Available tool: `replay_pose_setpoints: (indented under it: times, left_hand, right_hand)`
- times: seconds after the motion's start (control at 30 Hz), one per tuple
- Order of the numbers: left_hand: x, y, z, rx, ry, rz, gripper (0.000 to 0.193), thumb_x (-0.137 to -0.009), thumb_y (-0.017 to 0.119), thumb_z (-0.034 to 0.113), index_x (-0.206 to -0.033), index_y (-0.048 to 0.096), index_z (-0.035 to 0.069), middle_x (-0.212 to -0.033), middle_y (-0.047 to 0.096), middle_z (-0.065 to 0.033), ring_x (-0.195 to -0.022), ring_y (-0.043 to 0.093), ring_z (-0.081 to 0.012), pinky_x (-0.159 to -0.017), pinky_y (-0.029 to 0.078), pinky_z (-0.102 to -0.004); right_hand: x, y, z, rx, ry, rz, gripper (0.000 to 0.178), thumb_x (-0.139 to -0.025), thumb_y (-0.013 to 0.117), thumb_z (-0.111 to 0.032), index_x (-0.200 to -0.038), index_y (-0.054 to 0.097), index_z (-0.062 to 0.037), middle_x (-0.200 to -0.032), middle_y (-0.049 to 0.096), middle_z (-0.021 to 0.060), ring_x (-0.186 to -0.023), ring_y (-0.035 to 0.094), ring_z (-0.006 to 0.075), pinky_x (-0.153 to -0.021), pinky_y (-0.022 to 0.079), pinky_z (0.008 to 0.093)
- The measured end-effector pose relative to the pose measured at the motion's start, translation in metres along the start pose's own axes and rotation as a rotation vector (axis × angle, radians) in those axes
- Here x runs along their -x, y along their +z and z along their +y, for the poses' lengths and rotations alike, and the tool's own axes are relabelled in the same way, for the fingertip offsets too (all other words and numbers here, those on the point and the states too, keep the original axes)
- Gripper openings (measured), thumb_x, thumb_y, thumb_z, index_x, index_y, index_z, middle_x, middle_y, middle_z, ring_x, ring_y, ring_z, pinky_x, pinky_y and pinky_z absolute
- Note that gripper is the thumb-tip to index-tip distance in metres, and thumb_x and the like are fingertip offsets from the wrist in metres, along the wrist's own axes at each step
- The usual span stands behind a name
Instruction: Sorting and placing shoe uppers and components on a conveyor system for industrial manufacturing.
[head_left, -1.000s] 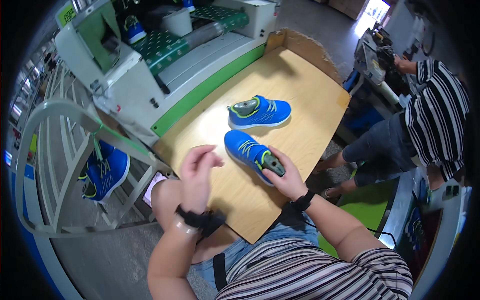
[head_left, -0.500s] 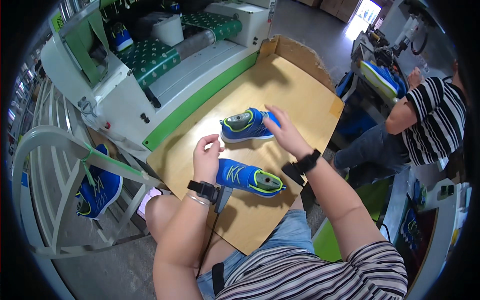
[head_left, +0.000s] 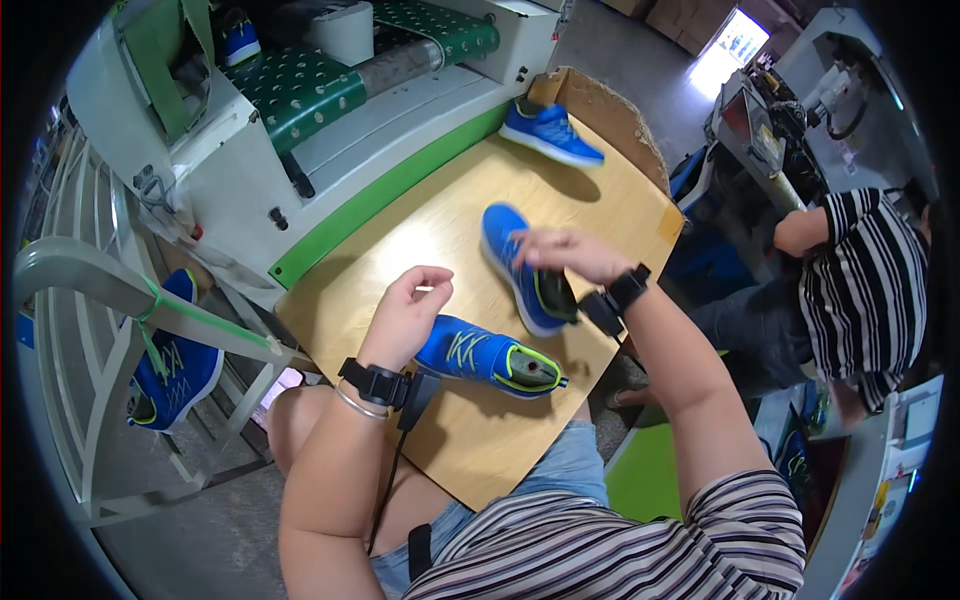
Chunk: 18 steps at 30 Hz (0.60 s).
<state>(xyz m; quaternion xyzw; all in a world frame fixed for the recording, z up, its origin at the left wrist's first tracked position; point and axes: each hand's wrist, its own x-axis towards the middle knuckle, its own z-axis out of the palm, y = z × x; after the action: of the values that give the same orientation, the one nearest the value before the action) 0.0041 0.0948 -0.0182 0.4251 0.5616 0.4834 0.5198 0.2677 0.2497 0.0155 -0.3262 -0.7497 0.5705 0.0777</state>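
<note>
Workshop floor and a white metal rack (head_left: 70, 270) fill the far left, with a blue shoe on the rack's lower shelf (head_left: 175, 365). Beside it stands a white and green machine (head_left: 300, 150) whose perforated green belt (head_left: 300, 95) carries another shoe (head_left: 240, 40). Against it sits a light wooden board (head_left: 400, 270) that serves as the work surface. Over the board, the left hand (head_left: 408, 315) hovers loosely curled, fingers half closed on nothing, just beside the toe of the near blue shoe (head_left: 490, 357), which lies on its side at the board's front edge. Behind it, the middle blue shoe (head_left: 520, 270) lies lengthwise; the right hand (head_left: 565, 255) rests over its heel opening, fingers closed around the collar. A third blue shoe (head_left: 550, 130) sits at the board's far corner. On the far right, a person in a striped shirt (head_left: 860, 270) sits by another machine (head_left: 770, 120).
</note>
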Motion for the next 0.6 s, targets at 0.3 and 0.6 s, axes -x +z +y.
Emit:
replay_pose_setpoints:
  times: [0.3, 0.6]
  left_hand:
    - [-0.003, 0.027, -0.029, 0.022, 0.067, -0.063, 0.026, -0.094, 0.065, 0.017, -0.113, 0.065, 0.000, -0.107, 0.069, -0.0116, -0.103, 0.064, -0.0199, -0.093, 0.050, -0.0334]
    - [0.017, 0.066, -0.029, -0.421, 0.107, 0.258, 0.054, -0.090, 0.065, 0.039, -0.135, 0.054, 0.012, -0.141, 0.046, -0.0203, -0.136, 0.037, -0.0419, -0.113, 0.028, -0.0538]
  right_hand:
    - [0.062, 0.069, -0.006, 0.225, -0.001, 0.069, 0.077, -0.080, 0.085, -0.028, -0.142, 0.046, -0.0050, -0.134, 0.056, 0.0206, -0.129, 0.052, 0.0294, -0.109, 0.040, 0.0381]
    - [0.058, 0.107, -0.009, 0.205, 0.059, 0.254, 0.073, -0.081, 0.081, -0.016, -0.142, 0.044, -0.0034, -0.125, 0.062, 0.0175, -0.114, 0.061, 0.0225, -0.100, 0.048, 0.0350]
